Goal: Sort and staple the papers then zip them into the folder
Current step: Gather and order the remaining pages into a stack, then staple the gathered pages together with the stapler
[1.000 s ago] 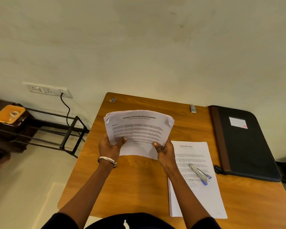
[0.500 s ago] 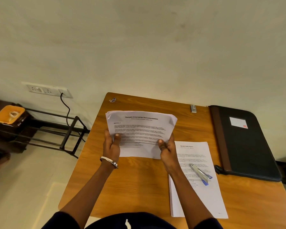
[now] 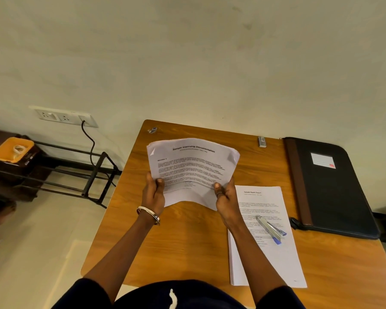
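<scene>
**Limp sheaf in both hands, stapler waiting on the second stack**

Your left hand and right hand each pinch a lower corner of the internship papers, thumbs on top, fingers curled behind. The sheaf is held up off the counter, bowed in the middle with its top corners drooping. It looks light and floppy, with no stiffness of its own, and loose sheets will probably slide against each other. Hold closer to the long edges rather than the corners if you want it flatter, and tap the bottom edge on the counter to square it before stapling.

The health report stack lies flat just right of your right forearm, and the stapler rests on top of it. The stapler should be rigid and small enough for one hand; take it by the middle of its body. The folder lies closed at the right edge of the counter, well apart from the sheaf. Its zip cannot be made out, so check that before loading. It looks firm enough to stay flat while papers slide in.
</scene>
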Motion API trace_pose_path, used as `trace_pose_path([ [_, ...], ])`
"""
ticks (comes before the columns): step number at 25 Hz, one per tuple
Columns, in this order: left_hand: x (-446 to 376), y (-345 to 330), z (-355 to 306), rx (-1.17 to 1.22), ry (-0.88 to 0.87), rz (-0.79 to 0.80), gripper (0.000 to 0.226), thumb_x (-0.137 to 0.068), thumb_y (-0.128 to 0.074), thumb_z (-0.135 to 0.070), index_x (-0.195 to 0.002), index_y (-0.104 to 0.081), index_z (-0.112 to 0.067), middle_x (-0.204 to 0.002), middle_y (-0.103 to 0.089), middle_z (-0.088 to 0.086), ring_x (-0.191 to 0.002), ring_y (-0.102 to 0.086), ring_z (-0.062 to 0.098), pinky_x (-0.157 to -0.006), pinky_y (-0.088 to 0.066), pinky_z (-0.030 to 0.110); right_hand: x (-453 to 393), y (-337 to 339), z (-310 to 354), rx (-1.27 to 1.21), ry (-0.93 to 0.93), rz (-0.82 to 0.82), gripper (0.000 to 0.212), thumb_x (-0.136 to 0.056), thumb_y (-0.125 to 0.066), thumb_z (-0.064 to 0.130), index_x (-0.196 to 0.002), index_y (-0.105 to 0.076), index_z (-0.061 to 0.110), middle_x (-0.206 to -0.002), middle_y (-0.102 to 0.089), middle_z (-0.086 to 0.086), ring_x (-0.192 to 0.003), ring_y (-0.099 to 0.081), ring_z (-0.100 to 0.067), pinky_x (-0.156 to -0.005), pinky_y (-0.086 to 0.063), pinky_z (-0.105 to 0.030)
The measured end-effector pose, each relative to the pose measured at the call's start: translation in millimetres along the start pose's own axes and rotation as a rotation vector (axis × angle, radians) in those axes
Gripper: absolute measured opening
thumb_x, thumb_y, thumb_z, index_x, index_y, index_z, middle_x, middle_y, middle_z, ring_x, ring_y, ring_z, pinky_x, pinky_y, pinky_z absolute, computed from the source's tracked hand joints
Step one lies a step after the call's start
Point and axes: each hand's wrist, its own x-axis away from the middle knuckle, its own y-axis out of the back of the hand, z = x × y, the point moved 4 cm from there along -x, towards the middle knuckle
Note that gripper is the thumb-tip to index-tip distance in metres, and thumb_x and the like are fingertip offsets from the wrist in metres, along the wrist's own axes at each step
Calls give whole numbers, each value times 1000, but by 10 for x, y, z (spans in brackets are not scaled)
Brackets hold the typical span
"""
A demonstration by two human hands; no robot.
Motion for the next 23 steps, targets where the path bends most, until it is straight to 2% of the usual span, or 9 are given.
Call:
trace_pose_path([
  [5,-27,74,23,-124,-4,7,30,-99,-36,-9,-127,-37,-1,-109,-53,-2,-93,-50,10,-70,-40,14,-43,13,-70,7,7,-11,34,-100,-46,12,-127,-36,30,-124,-54,7,-109,-54,-6,-79,-51,-13],
  [7,-45,106,20,-152,-17,18,32,-98,-36,-9,-129,-36,0,-111,-52,2,-94,-49,13,-70,-41,15,-55,14,-80,-75,20,-35,33,-97,-52,10,-124,-46,28,-121,-60,8,-108,-58,-5,-81,-53,-15],
  [12,-91,173,20,-229,-8,21,31,-98,-38,-6,-127,-41,3,-112,-55,7,-98,-50,18,-77,-40,27,-82,123,-150,-223,15,-121,24,-85,-67,1,-105,-70,14,-106,-73,1,-103,-68,-20,-90,-54,-35],
  [14,-145,200,61,-227,66,51,27,-97,-40,-6,-121,-47,4,-115,-58,14,-102,-54,23,-76,-41,27,-65,166,-123,-259,9,-121,26,-82,-68,-1,-108,-70,7,-103,-74,0,-100,-69,-22,-87,-55,-33],
  [17,-182,200,139,-195,289,171,27,-97,-41,-9,-120,-52,1,-115,-59,15,-102,-57,28,-66,-42,21,6,222,-156,-300,-94,-93,30,-79,-70,4,-110,-69,4,-98,-75,2,-95,-71,-20,-82,-58,-31],
  [19,-151,192,223,-243,427,231,31,-98,-39,-10,-123,-53,2,-121,-58,18,-96,-55,26,-68,-41,25,61,229,-292,-238,-170,-112,27,-80,-70,12,-107,-72,9,-100,-75,-1,-96,-71,-24,-88,-57,-39],
  [21,-94,199,356,-309,514,292,32,-98,-38,-10,-124,-52,4,-125,-55,19,-97,-56,30,-71,-40,24,146,218,-473,-125,-215,-188,20,-85,-70,14,-104,-74,11,-101,-75,-3,-97,-70,-25,-95,-52,-45],
  [23,-33,211,520,-307,596,367,31,-98,-40,-9,-122,-53,4,-125,-56,19,-89,-59,27,-73,-49,28,271,202,-632,-105,-264,-284,16,-85,-70,9,-100,-76,9,-103,-74,-2,-102,-67,-24,-100,-49,-45],
])
